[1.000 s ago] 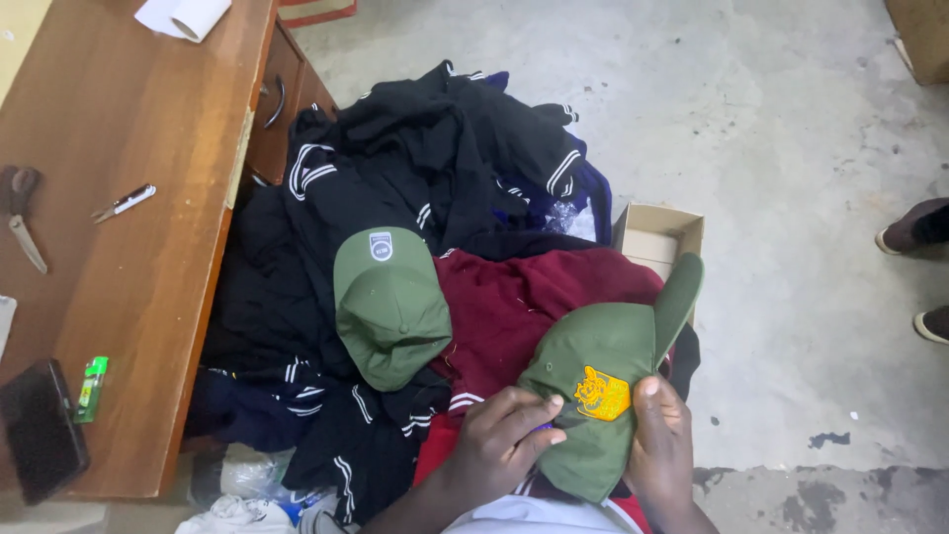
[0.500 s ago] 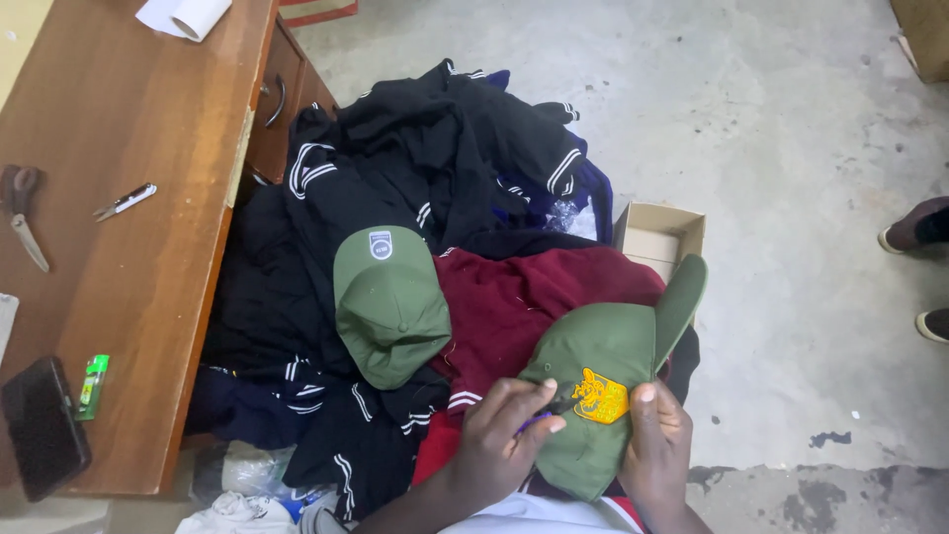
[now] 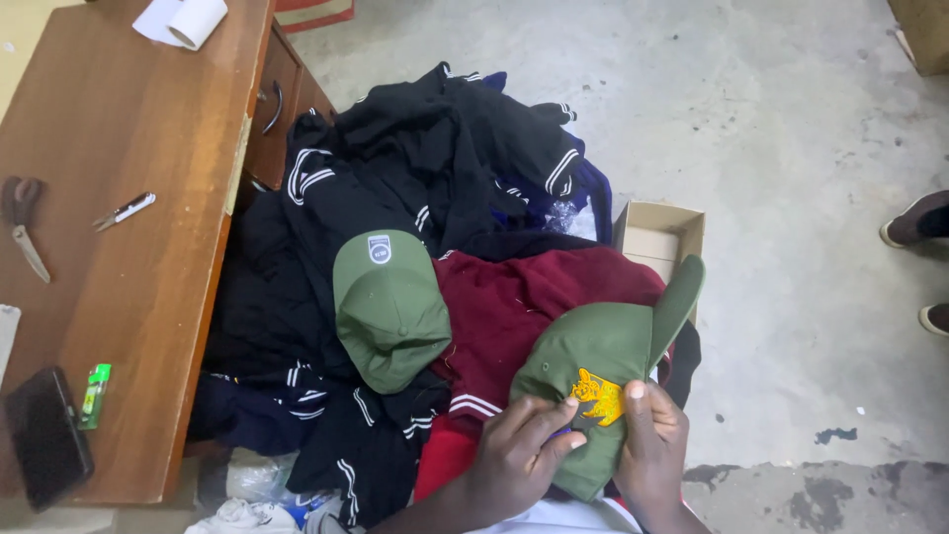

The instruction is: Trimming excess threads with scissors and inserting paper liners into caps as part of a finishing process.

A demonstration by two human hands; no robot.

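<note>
Green fabric cap (image 3: 593, 366), both hands pinching: left hand (image 3: 514, 460), right hand (image 3: 647, 445).

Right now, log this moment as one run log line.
left hand: pinching green cap beside yellow embroidered patch | right hand: thumb on patch edge | second green cap: on clothing pile | desk: scissors, lighter, phone
</note>
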